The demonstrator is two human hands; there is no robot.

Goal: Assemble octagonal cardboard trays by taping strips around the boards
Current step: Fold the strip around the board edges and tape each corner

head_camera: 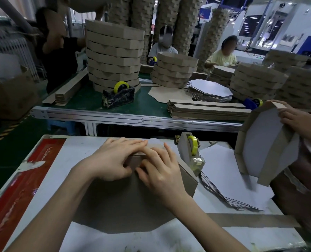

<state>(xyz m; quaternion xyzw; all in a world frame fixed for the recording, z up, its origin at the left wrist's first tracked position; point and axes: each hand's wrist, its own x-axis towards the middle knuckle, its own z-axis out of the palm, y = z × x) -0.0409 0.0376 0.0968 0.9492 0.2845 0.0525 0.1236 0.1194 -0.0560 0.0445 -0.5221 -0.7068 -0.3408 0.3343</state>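
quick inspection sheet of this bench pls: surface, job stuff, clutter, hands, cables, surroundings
surface: white table, red sheet along its left side
job's things: brown board flat under the hands; strip raised at its far edge; tape dispenser to the right; white boards stacked beside it
clutter: loose strip at near right
hands: left hand and right hand both hold the strip
cables: nothing seen
surroundings: another person's hand holds a half-built tray upright at right; green belt beyond with tray stacks, black dispenser; workers behind
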